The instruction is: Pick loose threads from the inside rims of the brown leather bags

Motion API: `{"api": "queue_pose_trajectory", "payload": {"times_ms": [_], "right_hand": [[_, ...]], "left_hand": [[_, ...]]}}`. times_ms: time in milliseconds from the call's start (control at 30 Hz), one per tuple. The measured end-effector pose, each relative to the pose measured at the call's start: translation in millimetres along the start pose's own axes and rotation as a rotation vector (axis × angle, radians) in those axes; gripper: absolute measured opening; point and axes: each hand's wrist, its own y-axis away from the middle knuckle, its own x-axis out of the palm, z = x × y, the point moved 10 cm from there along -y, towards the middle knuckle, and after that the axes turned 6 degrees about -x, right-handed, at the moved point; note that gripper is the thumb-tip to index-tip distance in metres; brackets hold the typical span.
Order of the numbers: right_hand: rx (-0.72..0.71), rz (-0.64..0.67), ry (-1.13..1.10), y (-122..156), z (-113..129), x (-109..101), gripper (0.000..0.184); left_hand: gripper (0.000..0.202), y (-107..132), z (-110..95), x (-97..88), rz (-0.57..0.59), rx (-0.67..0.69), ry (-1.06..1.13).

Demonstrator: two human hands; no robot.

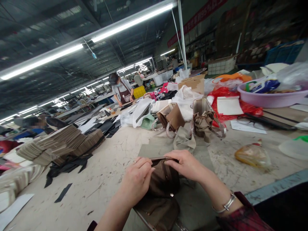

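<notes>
A brown fabric bag (161, 186) lies on the worktable (108, 166) in front of me, its mouth turned toward the far side. My left hand (136, 181) is closed on the left side of the bag's upper edge. My right hand (186, 165) pinches the same edge from the right, fingers curled over the rim. A silver bracelet (226, 203) sits on my right wrist. The bag's lower part runs down between my forearms, and a small metal stud shows on it.
Two finished brown bags (204, 120) with clear handles stand behind, beside a khaki cloth (184, 141). Stacks of cut pieces (60, 142) and black scraps (68, 165) lie left. A plastic-wrapped packet (252, 155), a lilac basin (271, 96) and red bags sit right. A person (122, 91) works farther back.
</notes>
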Motion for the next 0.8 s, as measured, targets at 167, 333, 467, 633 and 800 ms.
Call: {"api": "queue_pose_trajectory", "payload": {"times_ms": [167,333,467,633,800], "right_hand": [[-0.011,-0.024,0.059,-0.3,3.5,1.0,0.017],[-0.011,-0.028,0.090,0.1,2.3,3.4,0.020],[-0.035,-0.050,0.089,0.2,5.7,3.2,0.023],[-0.054,-0.031,0.079,-1.2,7.6,7.9,0.022],[-0.048,-0.012,0.079,-2.1,6.7,9.8,0.019]], "left_hand": [[0.016,0.7,8.3,5.6,0.056,-0.081,0.045],[0.018,0.5,4.3,19.5,0.216,-0.090,0.006],[0.021,0.3,4.7,27.3,0.310,-0.136,-0.051],[0.019,2.0,16.5,25.6,0.294,-0.261,0.008],[0.018,6.4,31.9,26.4,0.269,-0.391,0.018]]}}
